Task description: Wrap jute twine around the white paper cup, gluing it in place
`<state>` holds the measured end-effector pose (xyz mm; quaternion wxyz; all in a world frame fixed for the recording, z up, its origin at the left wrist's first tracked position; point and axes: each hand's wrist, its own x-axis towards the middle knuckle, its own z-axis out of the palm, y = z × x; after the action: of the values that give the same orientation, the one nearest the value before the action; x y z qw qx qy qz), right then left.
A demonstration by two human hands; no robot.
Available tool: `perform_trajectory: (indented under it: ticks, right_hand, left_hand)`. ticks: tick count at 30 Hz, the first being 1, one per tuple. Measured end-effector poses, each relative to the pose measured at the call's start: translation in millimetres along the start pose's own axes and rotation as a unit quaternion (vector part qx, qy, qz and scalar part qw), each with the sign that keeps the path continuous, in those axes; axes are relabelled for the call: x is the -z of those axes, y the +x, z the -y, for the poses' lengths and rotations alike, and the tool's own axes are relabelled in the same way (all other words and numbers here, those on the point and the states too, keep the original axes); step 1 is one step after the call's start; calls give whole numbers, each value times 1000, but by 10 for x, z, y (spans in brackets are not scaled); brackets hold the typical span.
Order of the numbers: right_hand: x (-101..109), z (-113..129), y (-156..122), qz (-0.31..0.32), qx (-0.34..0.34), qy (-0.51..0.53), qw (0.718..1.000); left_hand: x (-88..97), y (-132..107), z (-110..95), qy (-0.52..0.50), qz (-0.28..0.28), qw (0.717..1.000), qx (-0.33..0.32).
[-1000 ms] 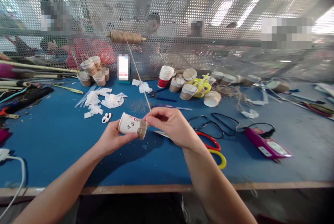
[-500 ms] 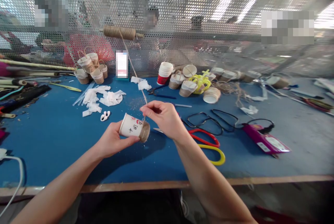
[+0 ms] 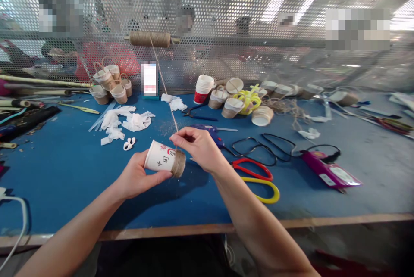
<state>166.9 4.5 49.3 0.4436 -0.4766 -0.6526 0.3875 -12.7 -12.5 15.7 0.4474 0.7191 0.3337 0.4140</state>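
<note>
My left hand (image 3: pixel 136 175) grips a white paper cup (image 3: pixel 160 159) held on its side above the blue table (image 3: pixel 71 182). The cup's base end is wound with brown twine (image 3: pixel 178 164). My right hand (image 3: pixel 197 147) pinches the twine strand (image 3: pixel 164 85) just above the cup. The strand runs taut up to a twine spool (image 3: pixel 149 38) mounted on the mesh screen at the back.
Red and yellow scissors (image 3: pixel 258 178) lie right of my right hand, beside black cord loops (image 3: pixel 268 145) and a purple tool (image 3: pixel 330 171). Twine-wrapped cups (image 3: pixel 111 85) stand back left, more cups (image 3: pixel 233 100) back centre. White paper scraps (image 3: pixel 126 122) lie left. Other people sit behind the mesh.
My right hand moved left and up with the twine strand, over the cup's wrapped end. The cup has turned a little in my left hand.
</note>
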Motion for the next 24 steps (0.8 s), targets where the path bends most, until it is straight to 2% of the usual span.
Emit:
perform_trajectory:
  ticks: [9, 17, 24]
  right_hand:
    - [-35, -35, 2, 26, -34, 33, 999]
    - [-65, -77, 27, 22, -57, 50, 997]
    - [-99, -115, 29, 16, -63, 62, 996]
  left_hand:
    - [-17, -13, -1, -13, -14, 1000, 12]
    - [-21, 44, -131, -112, -13, 987, 118]
    - [-64, 57, -155, -137, -51, 976, 163]
